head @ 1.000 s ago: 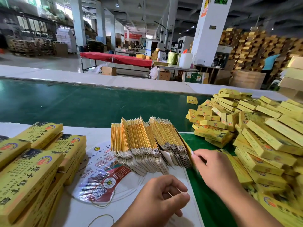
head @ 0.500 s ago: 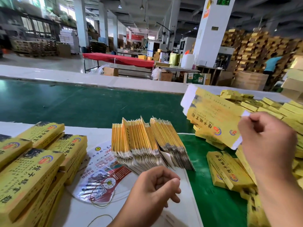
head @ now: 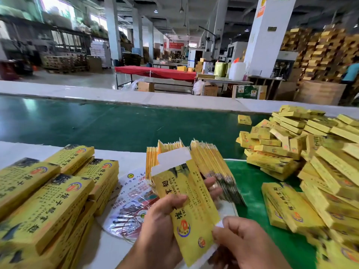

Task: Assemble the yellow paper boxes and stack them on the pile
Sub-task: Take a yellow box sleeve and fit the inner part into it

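Two hands are holding one flat yellow box (head: 189, 206) up over the near edge of the desk (head: 116, 158). The box is not folded yet and is leaning a little to the left, with white flaps at its far end.

The left hand (head: 161, 226) is gripping the box from the left side. Its thumb is lying on the printed front and its fingers (head: 213, 188) are curling round the back, poking out past the right edge. The right hand (head: 246, 243) is pinching the small white flap at the near right corner of the box, with its fingers bent close together.

Just behind the box, a bunch of flat boxes (head: 211, 167) is standing on edge like a fan. To the right, on the green mat (head: 250, 183), a big pile of finished boxes (head: 310, 162) is lying in a messy heap. To the left, neat stacks of yellow boxes (head: 48, 200) are sitting on the desk. A round printed fan (head: 128, 199) is lying between those stacks and the hands. A green belt (head: 116, 125) is running across the far side.
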The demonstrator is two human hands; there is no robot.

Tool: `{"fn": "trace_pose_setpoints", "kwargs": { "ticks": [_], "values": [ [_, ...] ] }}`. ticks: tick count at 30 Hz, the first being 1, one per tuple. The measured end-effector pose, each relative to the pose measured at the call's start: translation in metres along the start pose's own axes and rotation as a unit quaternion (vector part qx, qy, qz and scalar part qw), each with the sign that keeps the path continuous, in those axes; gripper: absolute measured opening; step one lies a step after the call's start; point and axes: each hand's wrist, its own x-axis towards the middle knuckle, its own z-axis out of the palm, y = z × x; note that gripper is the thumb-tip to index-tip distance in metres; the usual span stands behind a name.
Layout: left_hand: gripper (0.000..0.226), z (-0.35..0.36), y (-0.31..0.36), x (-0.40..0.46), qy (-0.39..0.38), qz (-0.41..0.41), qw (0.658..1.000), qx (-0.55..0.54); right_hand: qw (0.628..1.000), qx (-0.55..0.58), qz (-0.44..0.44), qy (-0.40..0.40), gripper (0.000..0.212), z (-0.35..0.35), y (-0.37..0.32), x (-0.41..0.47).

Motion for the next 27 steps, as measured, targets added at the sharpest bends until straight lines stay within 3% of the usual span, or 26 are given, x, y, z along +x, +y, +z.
{"fn": "trace_pose_setpoints", "kwargs": {
  "ticks": [2, 4, 5, 7, 10, 11, 13, 17, 22, 27],
  "values": [
    [0.055, 0.002, 0.000, 0.002, -0.005, -0.023, 1.000, -0.020, 0.985, -0.110, -0.107, 0.076, 0.021, -0.004, -0.001, -0.002],
    [0.043, 0.006, -0.003, 0.000, 0.017, -0.030, 0.999, -0.014, 0.918, -0.207, -0.261, 0.216, 0.008, -0.012, -0.001, 0.000],
    [0.037, 0.006, -0.005, 0.000, 0.047, -0.034, 0.998, 0.012, 0.886, -0.235, -0.312, 0.248, 0.017, -0.014, -0.006, 0.001],
    [0.031, 0.007, -0.009, -0.003, 0.098, -0.039, 0.991, 0.078, 0.856, -0.268, -0.383, 0.220, 0.042, -0.016, -0.015, 0.005],
    [0.026, -0.001, -0.015, -0.007, 0.112, -0.044, 0.970, 0.213, 0.827, -0.328, -0.429, 0.157, 0.050, -0.016, -0.023, 0.013],
    [0.015, -0.003, -0.015, -0.008, 0.110, -0.054, 0.962, 0.245, 0.824, -0.344, -0.428, 0.141, 0.051, -0.015, -0.022, 0.016],
    [0.018, -0.004, -0.014, -0.009, 0.091, -0.076, 0.953, 0.277, 0.827, -0.358, -0.415, 0.126, 0.053, -0.012, -0.016, 0.018],
    [0.031, -0.004, -0.014, -0.004, 0.031, -0.123, 0.968, 0.215, 0.858, -0.321, -0.389, 0.102, 0.051, -0.012, -0.011, 0.016],
    [0.033, -0.008, -0.015, -0.005, 0.015, -0.176, 0.949, 0.262, 0.905, -0.242, -0.347, 0.050, 0.016, -0.024, -0.012, 0.013],
    [0.034, -0.005, -0.017, -0.003, -0.010, -0.232, 0.932, 0.280, 0.923, -0.260, -0.285, 0.005, 0.023, -0.040, -0.006, 0.011]
  ]
}}
